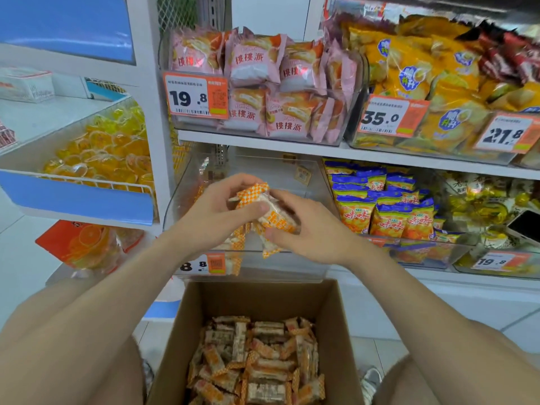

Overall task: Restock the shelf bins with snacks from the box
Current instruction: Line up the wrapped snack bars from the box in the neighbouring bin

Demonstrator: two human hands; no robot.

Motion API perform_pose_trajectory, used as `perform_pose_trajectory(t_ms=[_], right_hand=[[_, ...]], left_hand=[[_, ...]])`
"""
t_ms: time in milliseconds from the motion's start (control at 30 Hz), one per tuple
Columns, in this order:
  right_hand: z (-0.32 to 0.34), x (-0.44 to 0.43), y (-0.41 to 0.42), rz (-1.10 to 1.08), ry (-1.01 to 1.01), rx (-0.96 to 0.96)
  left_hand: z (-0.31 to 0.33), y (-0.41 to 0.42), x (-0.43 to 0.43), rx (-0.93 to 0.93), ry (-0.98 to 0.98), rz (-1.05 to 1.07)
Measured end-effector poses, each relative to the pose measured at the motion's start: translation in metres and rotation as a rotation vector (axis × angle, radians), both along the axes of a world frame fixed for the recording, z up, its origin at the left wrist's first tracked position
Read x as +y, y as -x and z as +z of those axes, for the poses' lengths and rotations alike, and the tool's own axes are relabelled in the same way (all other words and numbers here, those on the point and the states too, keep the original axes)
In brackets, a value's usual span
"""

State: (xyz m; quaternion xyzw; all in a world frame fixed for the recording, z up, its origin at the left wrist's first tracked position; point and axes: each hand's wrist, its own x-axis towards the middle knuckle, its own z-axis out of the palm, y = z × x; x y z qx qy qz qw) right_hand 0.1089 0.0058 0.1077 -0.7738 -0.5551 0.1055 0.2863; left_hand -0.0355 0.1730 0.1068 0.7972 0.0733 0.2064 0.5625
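Note:
An open cardboard box point(187, 331) stands on the floor between my knees, holding several orange-and-white checkered snack packs point(257, 363). Both hands hold a bunch of the same snack packs point(260, 200) above the front of a clear shelf bin point(292, 176) on the lower shelf. My left hand point(213, 214) grips the bunch from the left, my right hand point(309, 226) from the right. A few packs hang down from the bunch, and a few lie in the bin's front left corner. The rest of the bin looks bare.
The shelf above carries a bin of pink pie packs point(257, 83) and yellow chip bags point(415, 71). Right of the clear bin are blue-and-orange snack bags point(388, 209) and gold-wrapped sweets point(479, 206). A wire basket of yellow jellies point(102, 150) juts out at the left.

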Motion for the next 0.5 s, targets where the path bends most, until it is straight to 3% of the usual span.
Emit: perform_pose_trajectory(t_ms=[100,167,333,400,500], right_hand=[[0.003,0.017,-0.029,-0.008,0.004,0.266],[-0.001,0.03,-0.045,-0.04,0.027,0.283],[-0.026,0.055,-0.067,-0.11,0.334,-0.356],[-0.041,0.062,-0.067,-0.075,0.515,-0.451],[-0.061,0.072,-0.066,-0.053,0.587,-0.442]], left_hand=[[-0.005,-0.019,0.017,0.011,0.01,-0.035],[-0.008,-0.033,0.031,0.054,-0.072,-0.032],[-0.029,-0.061,0.061,0.432,-0.449,-0.029],[-0.037,-0.066,0.066,0.609,-0.649,-0.057],[-0.041,-0.071,0.065,0.664,-0.74,-0.078]])
